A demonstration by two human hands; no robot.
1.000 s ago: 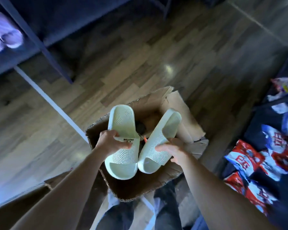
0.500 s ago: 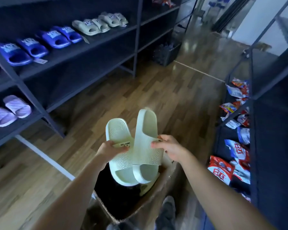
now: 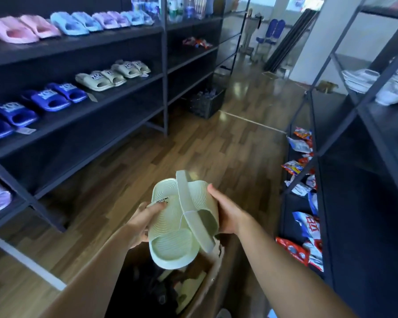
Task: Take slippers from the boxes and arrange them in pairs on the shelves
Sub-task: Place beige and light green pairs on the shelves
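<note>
I hold two pale green slippers above an open cardboard box (image 3: pixel 213 285). My left hand (image 3: pixel 140 222) grips the left slipper (image 3: pixel 170 244), which faces me and carries a "WELCOME" label. My right hand (image 3: pixel 226 214) grips the right slipper (image 3: pixel 199 210), turned on its edge and overlapping the first. The box below is dark inside; more pale green shows in it. The dark shelves (image 3: pixel 83 115) on the left hold slipper pairs: pink (image 3: pixel 21 31), light blue (image 3: pixel 76 25), dark blue (image 3: pixel 48 99) and beige (image 3: pixel 101 80).
A wooden floor aisle (image 3: pixel 193 145) runs ahead between two dark shelf units. The right unit (image 3: pixel 345 180) holds snack packets (image 3: pixel 306 228) low down and white items higher up. A black crate (image 3: pixel 206 103) stands on the floor by the left shelves.
My view has risen from the box to the aisle and shelves. Both hands lifted the two green slippers and brought them together; the right slipper turned on edge over the left one.
</note>
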